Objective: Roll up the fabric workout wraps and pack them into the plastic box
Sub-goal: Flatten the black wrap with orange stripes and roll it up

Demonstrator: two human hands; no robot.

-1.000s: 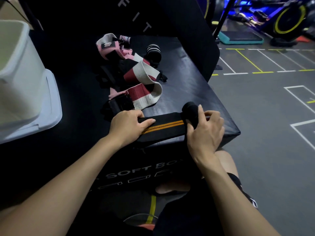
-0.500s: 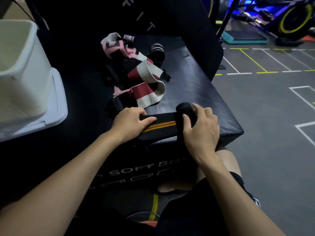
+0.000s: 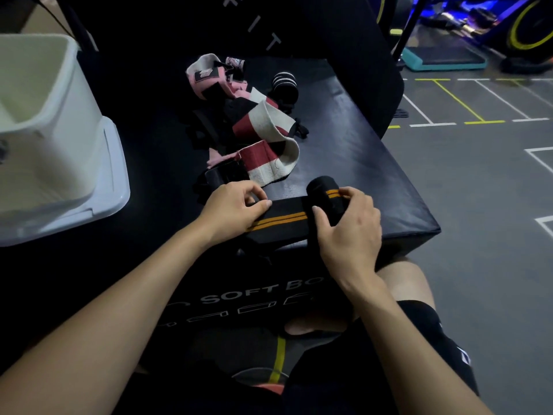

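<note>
Your right hand (image 3: 348, 226) curls its grip round the rolled end of the black fabric wrap with two orange stripes (image 3: 287, 218), thumb on the near side, fingers over the far side. Your left hand (image 3: 232, 209) pinches the wrap's flat end against the black padded worktop (image 3: 359, 151), close to its near edge. The worktop's right corner lies just beyond your right hand, with grey floor (image 3: 484, 205) past it. Behind your left hand sits the loose heap of pink, white, maroon and black wraps (image 3: 254, 127), and a rolled black wrap with white stripes (image 3: 285, 85) beyond it. The white plastic box (image 3: 45, 121) stands open at far left on its white lid (image 3: 113, 187), well apart from both hands.
</note>
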